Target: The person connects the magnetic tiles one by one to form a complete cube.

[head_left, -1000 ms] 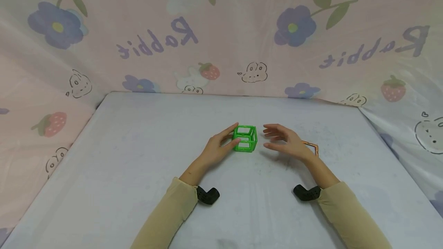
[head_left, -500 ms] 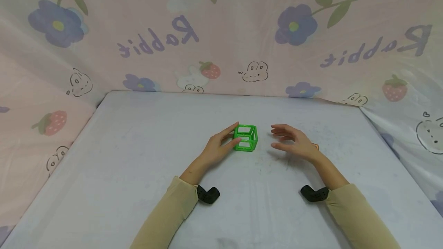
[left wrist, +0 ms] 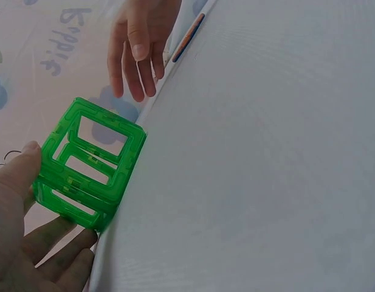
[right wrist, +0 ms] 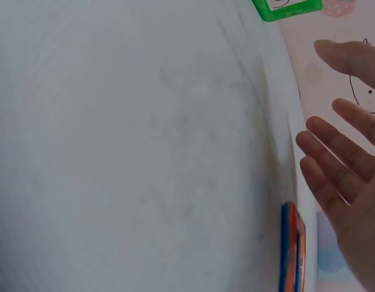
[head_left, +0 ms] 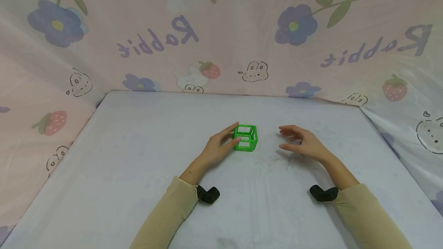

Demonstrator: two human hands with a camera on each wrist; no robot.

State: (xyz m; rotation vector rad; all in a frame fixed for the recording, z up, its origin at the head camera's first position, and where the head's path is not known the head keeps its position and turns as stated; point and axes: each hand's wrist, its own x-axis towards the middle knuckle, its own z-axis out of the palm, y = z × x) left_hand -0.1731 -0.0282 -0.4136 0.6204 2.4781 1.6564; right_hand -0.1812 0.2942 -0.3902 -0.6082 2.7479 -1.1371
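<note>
A green cube frame of magnetic tiles (head_left: 245, 138) stands on the white table, right of centre in the head view. My left hand (head_left: 215, 148) grips its left side, thumb at the near face and fingers at the far side. In the left wrist view the see-through windows of the cube (left wrist: 90, 158) show clearly. My right hand (head_left: 306, 143) is off to the right of the cube, fingers loosely extended, holding nothing. Beside it lie flat orange and blue magnetic tiles (right wrist: 288, 249), seen edge-on in the right wrist view; the right hand hides them in the head view.
The white tabletop (head_left: 138, 156) spreads out around both hands. A printed curtain (head_left: 221, 37) with flowers and rabbits hangs behind the table and along its sides. Black wrist-worn devices (head_left: 209, 195) sit at both cuffs.
My right hand has drawn away to the right from the green cube, covering the orange tile that showed behind it. The left hand and the cube have stayed in place.
</note>
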